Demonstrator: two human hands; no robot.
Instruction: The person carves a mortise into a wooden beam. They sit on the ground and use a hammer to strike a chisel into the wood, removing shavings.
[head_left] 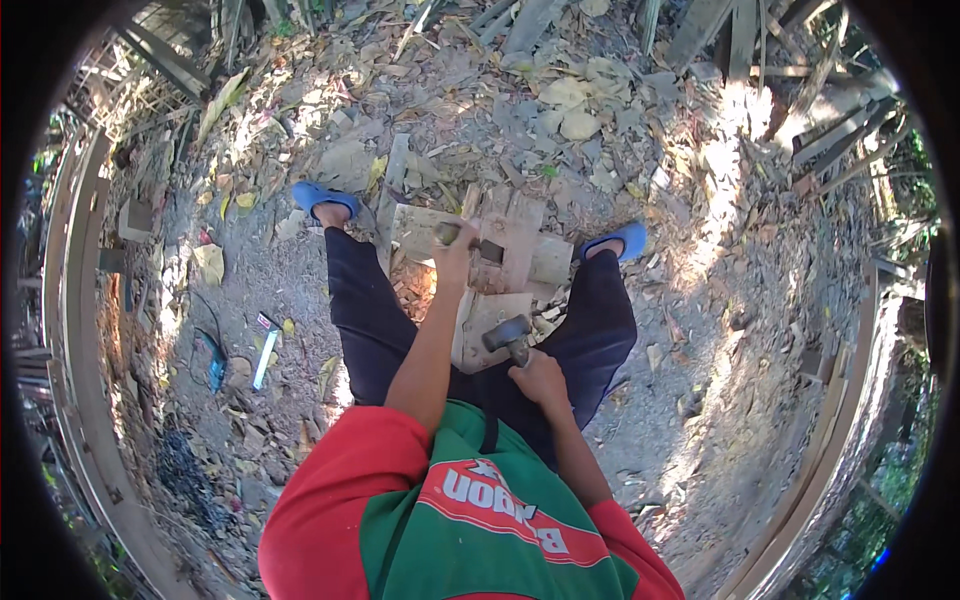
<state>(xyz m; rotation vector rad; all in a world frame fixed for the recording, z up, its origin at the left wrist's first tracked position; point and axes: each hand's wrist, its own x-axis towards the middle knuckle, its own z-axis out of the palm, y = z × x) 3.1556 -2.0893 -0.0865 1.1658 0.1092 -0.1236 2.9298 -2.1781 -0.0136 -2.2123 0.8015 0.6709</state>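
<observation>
My left hand (457,250) is closed round a chisel-like tool (446,233) with a rounded end; its blade is hard to make out. The tool lies across a wooden piece (522,232), beside a dark square hole in it. That piece rests crosswise on a pale timber (551,261) between my feet. Nearer to me, my right hand (540,377) grips the handle of a hammer (507,332) with a thick dark head. The hammer head is over a pale wooden block (482,312), apart from the tool in my left hand.
Blue shoes (322,199) are on my feet, either side of the timber. On the ground to the left lie a try square (265,357) and a teal corded tool (213,361). Long wooden rails (80,290) run along both sides. Dry leaves and planks (535,25) lie ahead.
</observation>
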